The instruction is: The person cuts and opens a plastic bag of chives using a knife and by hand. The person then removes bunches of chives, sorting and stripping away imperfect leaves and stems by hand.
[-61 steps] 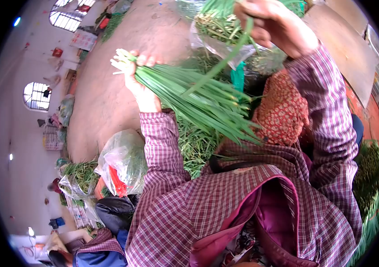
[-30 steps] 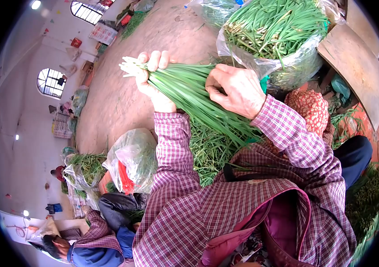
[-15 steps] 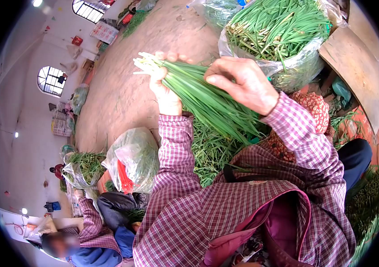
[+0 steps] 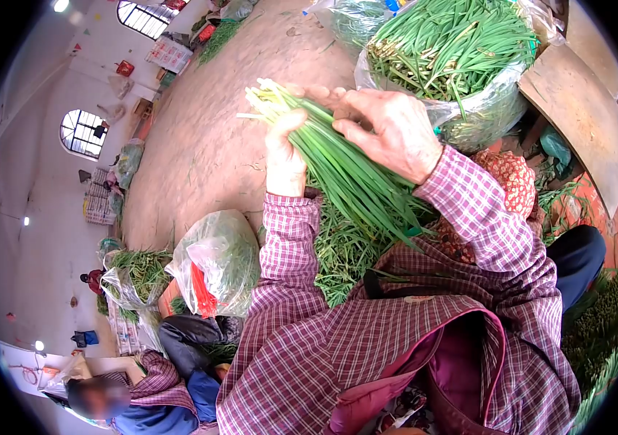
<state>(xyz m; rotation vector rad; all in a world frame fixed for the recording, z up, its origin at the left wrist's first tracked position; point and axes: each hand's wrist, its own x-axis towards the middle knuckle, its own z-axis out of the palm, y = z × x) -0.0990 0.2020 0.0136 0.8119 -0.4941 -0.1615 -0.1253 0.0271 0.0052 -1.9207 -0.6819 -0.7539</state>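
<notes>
A bundle of garlic chives (image 4: pixel 356 170) lies slanted across the middle, pale stalk ends at upper left and green leaf tips at lower right. My left hand (image 4: pixel 287 156) is closed around it near the pale ends, thumb on the near side and fingers round the far side. A stray pale stalk juts out left of the thumb. My right hand (image 4: pixel 392 134) lies against the upper side of the bundle, close to the left fingertips. Its thumb and fingers are curled into a pinch; what is between them cannot be made out.
Loose greens (image 4: pixel 349 250) lie below the bundle, by my lap. A large plastic-lined container of chives (image 4: pixel 461 51) stands at upper right beside a brown board (image 4: pixel 577 109). A clear bag (image 4: pixel 222 254) sits left of my sleeve. Another person (image 4: pixel 157 399) sits at lower left.
The bundle and my left hand have shifted a little to the right. My right hand has come closer to the left fingers, against the bundle. The other person's arm has drawn back.
</notes>
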